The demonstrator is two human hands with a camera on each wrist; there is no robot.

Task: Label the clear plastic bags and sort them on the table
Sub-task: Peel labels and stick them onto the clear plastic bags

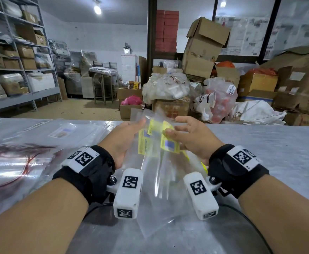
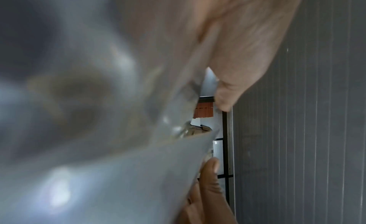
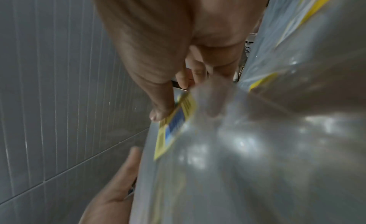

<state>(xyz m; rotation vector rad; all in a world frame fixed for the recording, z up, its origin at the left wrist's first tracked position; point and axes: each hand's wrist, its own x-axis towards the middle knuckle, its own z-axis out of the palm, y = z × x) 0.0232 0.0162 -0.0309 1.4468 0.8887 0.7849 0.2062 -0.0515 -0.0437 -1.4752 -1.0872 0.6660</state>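
Note:
A stack of clear plastic bags [image 1: 157, 173] hangs between both hands above the table [image 1: 271, 143]. Several yellow labels [image 1: 169, 146] with blue patches show on the upper bags. My left hand [image 1: 126, 138] holds the stack's left edge, with its fingers along the far side and its thumb [image 2: 210, 172] on the near side. My right hand [image 1: 188, 138] pinches the right edge, thumb on a yellow label [image 3: 174, 125], and the other fingers are spread behind. In both wrist views the blurred bags [image 2: 99, 133] [image 3: 257, 149] fill most of the frame.
More clear bags, one with a white label [image 1: 62, 132], lie flat on the table's left side. A bag holding coiled red wire [image 1: 12, 162] lies nearer the left edge. Cardboard boxes and filled sacks [image 1: 168, 88] stand beyond the table's far edge. Shelving [image 1: 12, 61] lines the left wall.

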